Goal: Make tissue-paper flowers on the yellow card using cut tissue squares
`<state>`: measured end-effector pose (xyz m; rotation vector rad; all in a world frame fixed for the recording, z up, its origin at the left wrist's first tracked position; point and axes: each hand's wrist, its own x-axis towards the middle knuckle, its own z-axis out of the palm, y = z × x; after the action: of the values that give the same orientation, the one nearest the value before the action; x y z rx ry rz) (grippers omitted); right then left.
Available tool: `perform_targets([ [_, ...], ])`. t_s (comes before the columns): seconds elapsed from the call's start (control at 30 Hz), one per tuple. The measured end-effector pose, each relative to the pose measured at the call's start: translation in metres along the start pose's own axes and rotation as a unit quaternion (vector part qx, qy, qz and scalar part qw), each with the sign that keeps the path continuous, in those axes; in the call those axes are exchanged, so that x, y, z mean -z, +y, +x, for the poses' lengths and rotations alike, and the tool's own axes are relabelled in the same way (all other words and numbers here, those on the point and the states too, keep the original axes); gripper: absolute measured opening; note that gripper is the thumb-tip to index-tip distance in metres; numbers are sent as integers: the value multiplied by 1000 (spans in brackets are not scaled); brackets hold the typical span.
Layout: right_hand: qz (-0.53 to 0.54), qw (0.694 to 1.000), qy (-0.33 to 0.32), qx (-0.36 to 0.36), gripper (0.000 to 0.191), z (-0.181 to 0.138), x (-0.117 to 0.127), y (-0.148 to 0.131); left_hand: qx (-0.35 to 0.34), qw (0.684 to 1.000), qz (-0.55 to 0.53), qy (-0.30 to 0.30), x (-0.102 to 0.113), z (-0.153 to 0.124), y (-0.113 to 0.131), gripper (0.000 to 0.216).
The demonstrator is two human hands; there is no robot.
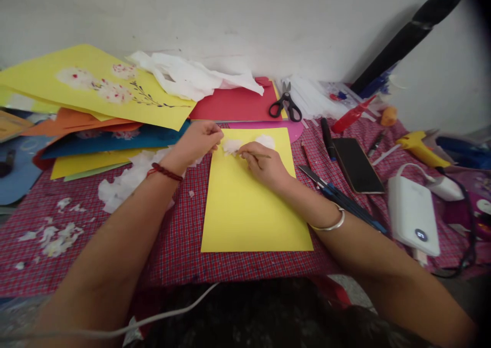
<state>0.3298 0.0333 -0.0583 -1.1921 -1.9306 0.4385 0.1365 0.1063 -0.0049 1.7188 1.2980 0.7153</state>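
Note:
A yellow paper sheet point(249, 204) lies on the red checked cloth point(184, 245) in front of me. Near its top edge sit white tissue tufts point(232, 146). My left hand point(199, 139) is closed in a pinch on a bit of the white tissue at the sheet's top left corner. My right hand point(264, 165) is closed round a thin stick point(260, 156), whose tip points at the tissue tufts. A red thread band is on my left wrist and a metal bangle on my right.
Coloured sheets point(95, 87) are stacked at the left, with torn tissue point(126, 181) and scraps beside them. Scissors point(286, 105), a red sheet point(233, 105), a phone point(356, 165), a white power bank point(412, 215), a glue gun point(420, 146) and pens point(345, 199) lie to the right.

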Motion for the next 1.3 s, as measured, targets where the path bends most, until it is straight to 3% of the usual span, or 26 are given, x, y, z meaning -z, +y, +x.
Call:
perform_targets([
  [0.17,62,997,21,-29,18,-1,-1,2,-10,999,13,36,48,-23,22,8],
  [0.33,261,944,101,-173,29,5,1,2,-20,989,142,22,71,-48,1,12],
  [0.53,330,909,101,-235,29,10,3,1,-117,908,402,-32,53,-54,-31,19],
  [0.67,335,909,88,-232,26,9,3,1,-92,882,461,-12,33,-55,-25,30],
  [0.83,336,911,84,-224,24,9,4,-1,-66,856,512,23,21,-50,-15,21],
  [0.97,336,907,95,-237,20,11,6,-5,-52,886,459,47,32,-40,2,20],
  [1.07,336,906,84,-243,22,13,5,-7,-121,928,346,71,39,-35,23,15],
  [1.13,335,909,67,-240,22,14,5,-7,-136,949,280,55,37,-34,33,13],
  [1.3,322,917,52,-228,18,13,2,-4,-49,993,107,-15,16,-25,26,17],
])
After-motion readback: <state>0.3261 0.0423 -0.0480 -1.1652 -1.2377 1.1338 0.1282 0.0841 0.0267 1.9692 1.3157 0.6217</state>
